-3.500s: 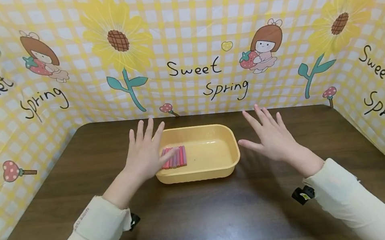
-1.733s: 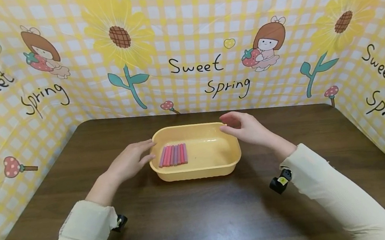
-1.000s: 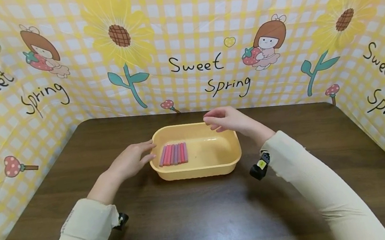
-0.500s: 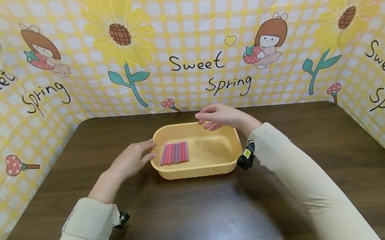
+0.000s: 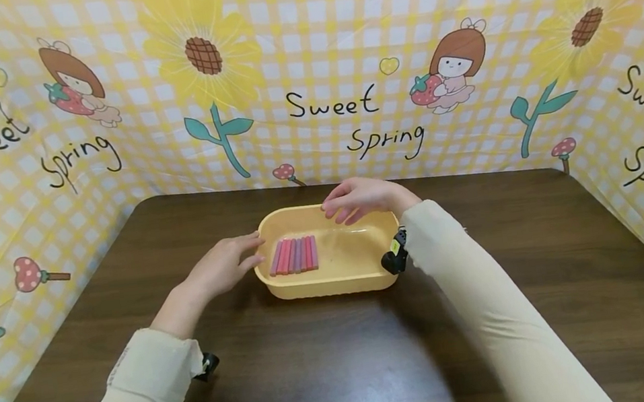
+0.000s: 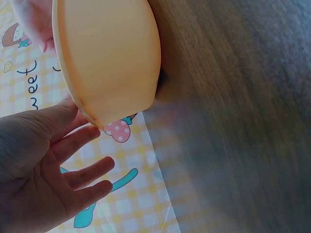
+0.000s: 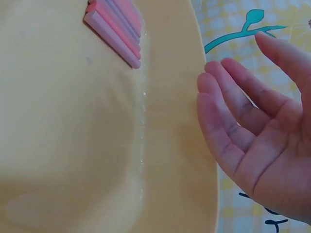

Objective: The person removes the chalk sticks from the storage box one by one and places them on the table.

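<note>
The yellow tray [image 5: 333, 287] sits near the middle of the head frame, its back right rim partly covered by the right hand [image 5: 361, 197] and its right end by that wrist's black camera [image 5: 395, 252]. The sticks [image 5: 293, 256] lie side by side at the tray's left end; there look to be about seven, pink and purple, but they touch, so the count is unsure. In the right wrist view the row is cut off by the top edge. The left hand [image 5: 219, 267] is at the tray's left end, fingers loose and apart, touching the rim; its thumb tip is hidden behind the rim in the left wrist view, so how firmly it presses cannot be told. The right hand, holding nothing, has its fingers gently bent and close together, thumb apart, at the back rim; whether the fingertips touch the rim is unclear. Two pale sleeves [image 5: 154, 371] run off the bottom of the head frame. Under the tray is one dark tabletop [image 5: 308, 372], and behind it a checked cloth [image 5: 314, 46] with two sunflowers, two girls and three "Sweet Spring" prints.
</note>
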The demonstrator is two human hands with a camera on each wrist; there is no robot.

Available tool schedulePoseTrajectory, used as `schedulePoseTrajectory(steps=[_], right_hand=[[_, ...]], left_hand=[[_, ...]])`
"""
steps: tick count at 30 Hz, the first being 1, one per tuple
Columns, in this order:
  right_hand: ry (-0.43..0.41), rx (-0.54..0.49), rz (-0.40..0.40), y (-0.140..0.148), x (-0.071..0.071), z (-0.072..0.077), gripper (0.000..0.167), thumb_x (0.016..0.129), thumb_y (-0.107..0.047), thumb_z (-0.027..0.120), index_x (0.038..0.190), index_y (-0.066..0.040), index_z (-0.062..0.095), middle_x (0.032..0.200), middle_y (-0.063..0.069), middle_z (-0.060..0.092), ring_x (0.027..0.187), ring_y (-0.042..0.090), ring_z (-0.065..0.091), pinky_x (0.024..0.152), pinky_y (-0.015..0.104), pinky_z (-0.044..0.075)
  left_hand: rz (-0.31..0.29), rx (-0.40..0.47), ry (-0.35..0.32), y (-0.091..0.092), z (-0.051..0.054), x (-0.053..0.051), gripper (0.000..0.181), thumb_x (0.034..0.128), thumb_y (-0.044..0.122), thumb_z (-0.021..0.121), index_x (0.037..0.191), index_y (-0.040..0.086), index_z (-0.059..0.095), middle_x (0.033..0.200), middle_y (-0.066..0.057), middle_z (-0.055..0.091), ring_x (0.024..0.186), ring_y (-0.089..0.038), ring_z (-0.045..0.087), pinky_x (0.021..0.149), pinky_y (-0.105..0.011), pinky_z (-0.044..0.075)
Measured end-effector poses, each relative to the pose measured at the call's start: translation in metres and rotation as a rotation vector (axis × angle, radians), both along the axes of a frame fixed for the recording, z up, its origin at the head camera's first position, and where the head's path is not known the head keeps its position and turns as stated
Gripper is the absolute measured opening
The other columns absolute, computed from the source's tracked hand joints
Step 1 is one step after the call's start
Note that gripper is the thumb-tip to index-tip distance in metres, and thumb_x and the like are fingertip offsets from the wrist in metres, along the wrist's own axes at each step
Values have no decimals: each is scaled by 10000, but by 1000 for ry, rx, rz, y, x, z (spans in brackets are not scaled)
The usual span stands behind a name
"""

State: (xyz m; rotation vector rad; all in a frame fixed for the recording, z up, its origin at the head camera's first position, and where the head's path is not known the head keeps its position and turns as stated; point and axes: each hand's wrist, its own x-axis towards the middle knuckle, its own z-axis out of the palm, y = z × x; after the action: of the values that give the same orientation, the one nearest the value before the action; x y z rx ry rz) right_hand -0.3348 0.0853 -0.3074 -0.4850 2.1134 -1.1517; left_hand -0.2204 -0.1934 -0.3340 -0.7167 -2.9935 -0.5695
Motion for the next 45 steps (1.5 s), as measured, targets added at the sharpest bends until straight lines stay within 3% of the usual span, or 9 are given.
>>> schedulePoseTrajectory(steps=[5,12,20,29,34,39,45], right_hand=[[-55,37,5,-5,-4,-7,426,920,-298,580,1251,-33,539,1301,180,571,1119,268,596,981,369,501],[-75,31,39,-12,-9,-16,464,941,-285,549,1291,17,510,1310,209,554,1211,347,538,981,377,501],[-101,33,30,-18,-14,-19,438,944,-274,548,1273,15,530,1273,176,591,1166,293,578,1002,400,484],[-127,69,62,-26,-18,-23,374,946,-267,541,1216,-10,573,1125,107,658,1053,234,618,973,377,505],[-120,125,101,-29,-17,-28,337,931,-271,567,1153,-21,612,994,67,674,885,167,638,871,308,549],[-143,154,136,-33,-17,-37,227,927,-261,574,954,-47,648,755,0,630,665,94,584,709,237,550],[-254,145,145,-37,-18,-47,182,943,-218,552,861,-77,630,724,4,637,641,83,577,658,206,534]], left_hand=[[5,-3,-3,0,0,0,391,927,136,561,1271,-49,540,1319,-247,528,1239,-397,493,1055,-525,382],[12,-8,-12,-1,0,-3,400,929,142,559,1281,-46,531,1328,-240,522,1250,-395,482,1064,-524,373],[12,-6,-7,-1,2,-4,401,930,147,558,1282,-45,532,1330,-233,522,1256,-390,478,1070,-519,367],[20,-15,-20,0,4,-2,405,932,150,557,1287,-43,527,1329,-236,522,1256,-394,476,1068,-524,366],[19,-13,-21,1,4,-2,406,930,144,558,1286,-48,526,1329,-235,522,1257,-391,477,1069,-521,367],[23,-12,-26,1,3,-1,407,930,147,558,1286,-47,526,1333,-233,518,1259,-387,477,1071,-517,368],[21,-17,-29,2,2,0,405,932,149,555,1286,-47,527,1338,-240,510,1259,-390,474,1068,-519,369]])
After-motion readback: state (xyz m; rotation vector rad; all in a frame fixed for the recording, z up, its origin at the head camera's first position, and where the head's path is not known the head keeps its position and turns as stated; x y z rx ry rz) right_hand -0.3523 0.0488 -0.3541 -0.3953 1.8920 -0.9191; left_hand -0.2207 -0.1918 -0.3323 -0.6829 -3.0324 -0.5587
